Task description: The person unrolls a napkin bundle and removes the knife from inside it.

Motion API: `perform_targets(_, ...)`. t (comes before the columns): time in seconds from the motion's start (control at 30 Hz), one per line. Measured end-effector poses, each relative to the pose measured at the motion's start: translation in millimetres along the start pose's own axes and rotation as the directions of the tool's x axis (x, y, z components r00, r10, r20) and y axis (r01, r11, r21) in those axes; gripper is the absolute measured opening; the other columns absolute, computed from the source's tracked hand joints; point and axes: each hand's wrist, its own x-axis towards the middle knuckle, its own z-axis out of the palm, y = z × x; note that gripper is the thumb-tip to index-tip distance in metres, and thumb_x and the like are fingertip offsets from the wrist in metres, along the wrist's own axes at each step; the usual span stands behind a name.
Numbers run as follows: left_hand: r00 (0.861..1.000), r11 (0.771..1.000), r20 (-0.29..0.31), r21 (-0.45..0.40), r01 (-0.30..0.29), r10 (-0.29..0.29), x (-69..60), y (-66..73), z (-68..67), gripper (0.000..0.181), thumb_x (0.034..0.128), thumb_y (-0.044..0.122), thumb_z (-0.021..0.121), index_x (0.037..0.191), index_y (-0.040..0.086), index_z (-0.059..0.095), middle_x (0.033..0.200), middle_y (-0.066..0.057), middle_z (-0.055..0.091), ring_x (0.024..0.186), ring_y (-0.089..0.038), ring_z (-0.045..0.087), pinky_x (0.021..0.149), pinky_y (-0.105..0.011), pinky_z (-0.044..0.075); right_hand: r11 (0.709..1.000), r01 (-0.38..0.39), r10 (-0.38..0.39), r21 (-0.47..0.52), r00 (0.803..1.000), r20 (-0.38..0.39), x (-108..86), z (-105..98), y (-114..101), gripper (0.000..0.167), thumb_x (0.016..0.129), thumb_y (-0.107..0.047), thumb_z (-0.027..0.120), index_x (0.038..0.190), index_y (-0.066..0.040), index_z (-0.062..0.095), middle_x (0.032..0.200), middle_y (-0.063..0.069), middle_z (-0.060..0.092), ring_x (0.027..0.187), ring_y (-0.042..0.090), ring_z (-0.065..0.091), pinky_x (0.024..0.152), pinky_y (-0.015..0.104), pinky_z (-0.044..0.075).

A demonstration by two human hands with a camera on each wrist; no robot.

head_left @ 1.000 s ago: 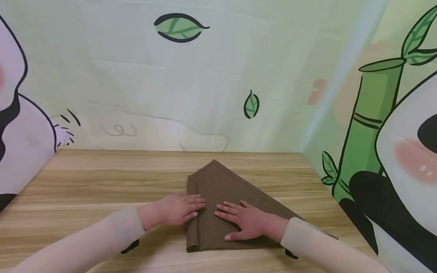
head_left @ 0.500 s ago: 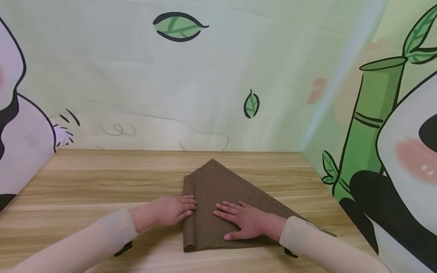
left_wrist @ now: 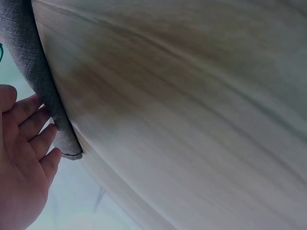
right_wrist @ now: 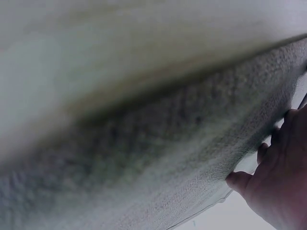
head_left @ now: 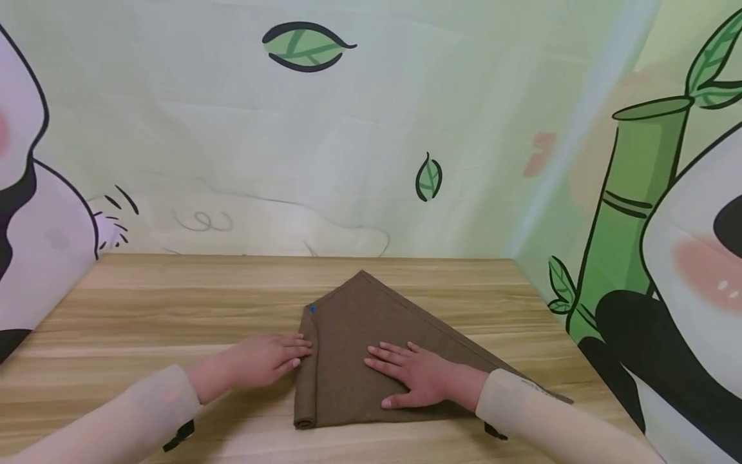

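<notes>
A brown cloth lies on the table, pointed at the far side and tapering to the right, with its left edge rolled into a tube. My left hand rests its fingertips on the roll, fingers extended. Flat on the cloth, right of the roll, my right hand lies with fingers spread. In the left wrist view the fingers of the left hand touch the rolled edge. The right wrist view shows the right hand against the cloth.
The wooden table extends around the cloth. Behind it hangs a pale green backdrop with printed leaves, and pandas and bamboo are printed at the sides. A small blue spot shows near the roll's far end.
The left hand and the rolled edge have moved left, and more flat cloth shows between the roll and the right hand. The right hand has stayed in place.
</notes>
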Motion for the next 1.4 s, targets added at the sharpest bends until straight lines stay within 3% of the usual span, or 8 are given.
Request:
perform_targets(0.3,1.000,1.000,0.009,-0.003,0.029,-0.029,-8.5,1.8,0.1,0.039,0.1066,0.023,0.049,0.139,0.006,0.063,0.144,-0.015,0.063,0.135,-0.036,0.059,0.111,-0.050,0.051,1.000,0.019,-0.019,0.010,1.000,-0.018,1.6,3,2,0.076,0.102,-0.056,0.053,0.165,-0.025,0.024,0.174,0.000,0.020,0.162,0.024,0.020,0.124,0.065,0.028)
perform_targets(0.5,1.000,1.000,-0.017,0.017,-0.011,0.011,0.1,1.8,-3.2,0.039,0.1069,0.020,0.048,0.140,0.003,0.062,0.145,-0.016,0.062,0.136,-0.036,0.059,0.111,-0.050,0.051,0.998,0.036,-0.033,0.048,0.997,-0.063,1.4,0,4,0.078,0.101,-0.054,0.055,0.165,-0.023,0.023,0.173,0.001,0.022,0.161,0.026,0.023,0.124,0.064,0.030)
perform_targets(0.67,0.999,0.999,-0.007,0.023,-0.031,0.031,10.4,11.8,-6.3,0.040,0.1075,0.022,0.047,0.141,0.005,0.061,0.146,-0.014,0.062,0.138,-0.034,0.058,0.112,-0.048,0.050,0.997,0.078,-0.077,0.000,0.994,-0.078,6.9,-6,-6,0.077,0.101,-0.056,0.053,0.164,-0.022,0.025,0.173,-0.001,0.022,0.161,0.023,0.022,0.125,0.061,0.030)
perform_targets(0.97,0.988,0.990,0.110,0.079,-0.117,0.108,22.5,28.9,-3.4,0.040,0.1086,0.025,0.046,0.141,0.007,0.061,0.146,-0.008,0.063,0.139,-0.029,0.058,0.112,-0.046,0.051,0.989,0.122,-0.124,-0.084,0.992,-0.021,17.6,-4,-28,0.075,0.104,-0.057,0.048,0.165,-0.021,0.024,0.173,-0.004,0.022,0.162,0.019,0.020,0.127,0.057,0.030)
perform_targets(1.2,0.986,0.986,0.130,0.116,-0.124,0.108,12.4,29.7,-0.8,0.040,0.1085,0.025,0.046,0.141,0.008,0.062,0.146,-0.006,0.063,0.139,-0.027,0.058,0.112,-0.044,0.051,0.988,0.114,-0.114,-0.104,0.993,0.003,16.1,-2,-34,0.073,0.105,-0.055,0.045,0.165,-0.021,0.021,0.174,-0.004,0.020,0.162,0.017,0.019,0.128,0.055,0.029)
perform_targets(1.4,0.991,0.994,0.106,0.061,-0.091,0.084,2.7,25.2,-0.3,0.040,0.1082,0.025,0.046,0.141,0.008,0.062,0.146,-0.006,0.064,0.139,-0.029,0.057,0.114,-0.044,0.049,0.989,0.105,-0.104,-0.104,0.994,0.008,15.3,0,-33,0.073,0.105,-0.055,0.045,0.165,-0.021,0.020,0.174,-0.004,0.018,0.162,0.017,0.018,0.129,0.054,0.027)
